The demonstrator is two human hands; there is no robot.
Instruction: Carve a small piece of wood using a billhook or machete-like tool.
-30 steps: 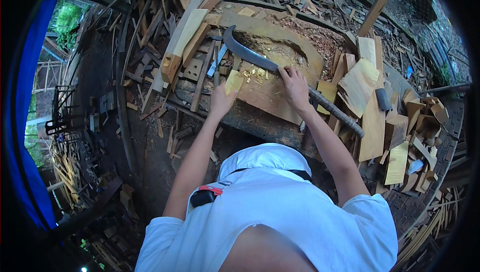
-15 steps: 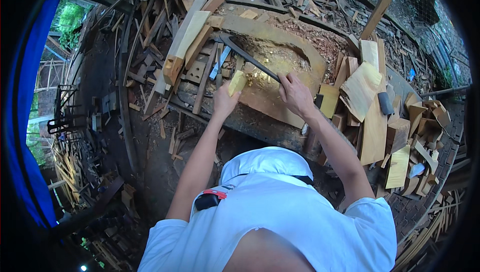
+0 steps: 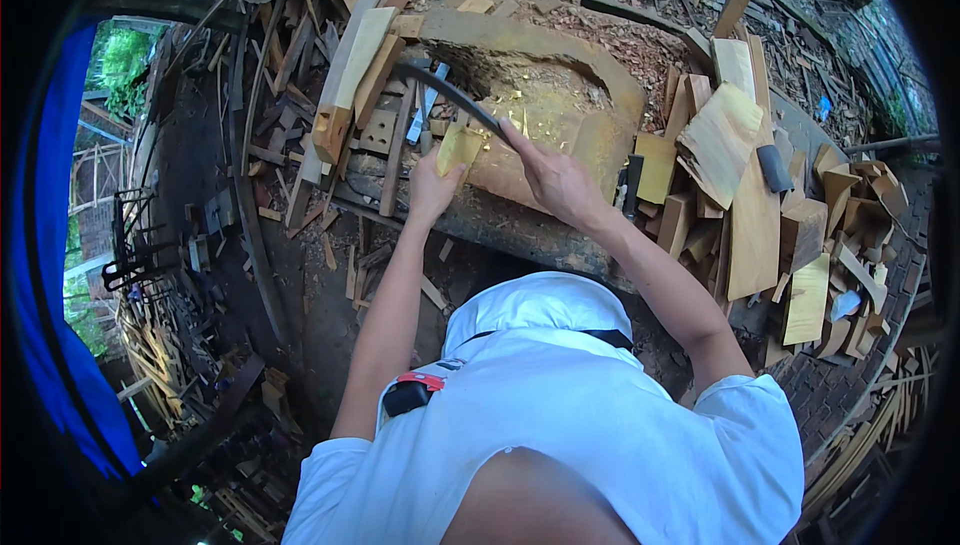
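Wood (image 3: 459, 149) sits pinched in the left hand (image 3: 434, 191); the right hand (image 3: 560, 185), fingers mostly curled, grips the knife (image 3: 452, 94), both likely for control.

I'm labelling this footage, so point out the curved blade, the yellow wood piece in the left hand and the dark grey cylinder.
Curved blade (image 3: 460, 98), head view: middle of its visible length.
Yellow wood piece (image 3: 458, 148), head view: its upward face.
Dark grey cylinder (image 3: 773, 169), head view: middle of its side.
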